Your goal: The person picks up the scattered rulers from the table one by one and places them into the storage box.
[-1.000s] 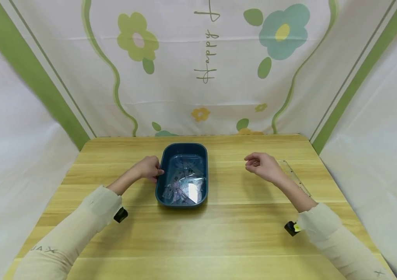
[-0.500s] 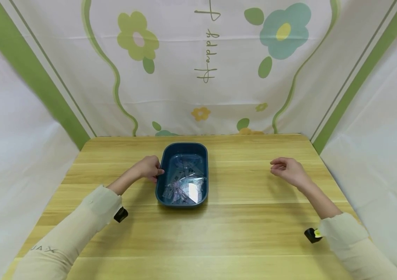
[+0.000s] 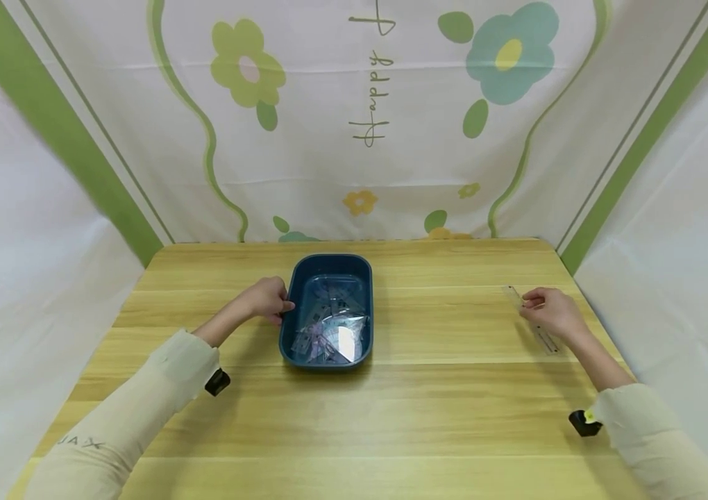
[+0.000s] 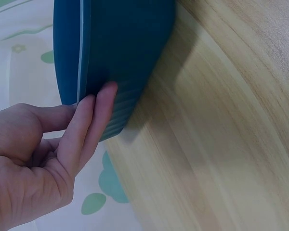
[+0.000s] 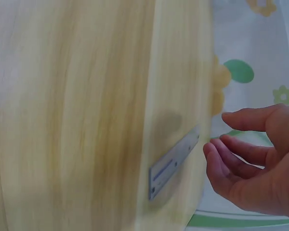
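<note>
A dark blue plastic bin [image 3: 289, 357] stands on the table, left of the middle. My left hand [image 3: 266, 298] pinches its left rim; in the left wrist view the bin's wall [image 4: 130, 43] passes between the thumb and the fingers [image 4: 98, 115]. Clear, purple-tinted flat plastic pieces [image 3: 323, 340] lie inside. At the right of the table is a transparent ruler [image 3: 546, 339], slanted on the wood. Over it hovers my right hand [image 3: 555, 312], covering its middle in the head view. The right wrist view has thumb and fingers apart, beside the ruler's [image 5: 171, 166] far end.
The wooden table [image 3: 360, 423] spans the space between both arms. White cloth with flowers [image 3: 510, 55] hangs behind its back edge, and white sheets [image 3: 691, 243] close off both sides.
My right hand has moved right, away from the bin, and come over the ruler. The left hand and the bin stay in place.
</note>
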Tool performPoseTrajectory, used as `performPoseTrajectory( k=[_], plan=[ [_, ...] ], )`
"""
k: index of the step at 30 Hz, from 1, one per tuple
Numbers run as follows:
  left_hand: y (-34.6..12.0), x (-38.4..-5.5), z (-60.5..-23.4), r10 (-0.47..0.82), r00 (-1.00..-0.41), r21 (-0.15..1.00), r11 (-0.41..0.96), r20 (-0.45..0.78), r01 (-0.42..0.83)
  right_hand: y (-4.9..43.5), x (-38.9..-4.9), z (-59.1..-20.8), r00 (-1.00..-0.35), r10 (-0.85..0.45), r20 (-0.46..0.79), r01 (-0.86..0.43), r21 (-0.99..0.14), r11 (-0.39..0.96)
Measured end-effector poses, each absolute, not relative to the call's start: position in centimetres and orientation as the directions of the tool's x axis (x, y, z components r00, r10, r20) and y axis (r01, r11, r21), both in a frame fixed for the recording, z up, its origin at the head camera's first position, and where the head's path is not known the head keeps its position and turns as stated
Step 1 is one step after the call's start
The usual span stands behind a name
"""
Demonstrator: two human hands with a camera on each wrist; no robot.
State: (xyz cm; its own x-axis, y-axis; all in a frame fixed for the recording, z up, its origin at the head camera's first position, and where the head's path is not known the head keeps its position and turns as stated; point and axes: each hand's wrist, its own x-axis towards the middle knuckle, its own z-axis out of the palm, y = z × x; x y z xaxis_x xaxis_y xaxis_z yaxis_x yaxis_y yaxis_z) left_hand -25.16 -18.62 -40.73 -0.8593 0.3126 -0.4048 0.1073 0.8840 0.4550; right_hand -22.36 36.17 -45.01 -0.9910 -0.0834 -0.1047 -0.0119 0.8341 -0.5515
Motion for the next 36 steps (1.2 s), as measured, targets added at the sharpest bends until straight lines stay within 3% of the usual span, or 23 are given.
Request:
performPoseTrajectory(
  k=[13, 22, 36],
  plan=[
    [-18.8, -25.3, -41.1, 0.334, -0.861, 0.461, 0.877, -0.384, 0.135, 38.0, -23.8, -47.1, -0.989, -0.054, -0.140, 0.003, -0.377, 0.926],
    [-18.9, -25.3, -41.1, 0.332, -0.864, 0.460, 0.878, -0.379, 0.136, 38.4, -24.6, -47.2, -0.974, -0.067, -0.217, 0.033, -0.427, 0.904],
    [-18.8, -25.2, -40.8, 0.319, -0.865, 0.460, 0.880, -0.388, 0.118, 38.8, -24.3, -46.4, -0.982, -0.095, -0.165, -0.007, -0.468, 0.884]
  ],
)
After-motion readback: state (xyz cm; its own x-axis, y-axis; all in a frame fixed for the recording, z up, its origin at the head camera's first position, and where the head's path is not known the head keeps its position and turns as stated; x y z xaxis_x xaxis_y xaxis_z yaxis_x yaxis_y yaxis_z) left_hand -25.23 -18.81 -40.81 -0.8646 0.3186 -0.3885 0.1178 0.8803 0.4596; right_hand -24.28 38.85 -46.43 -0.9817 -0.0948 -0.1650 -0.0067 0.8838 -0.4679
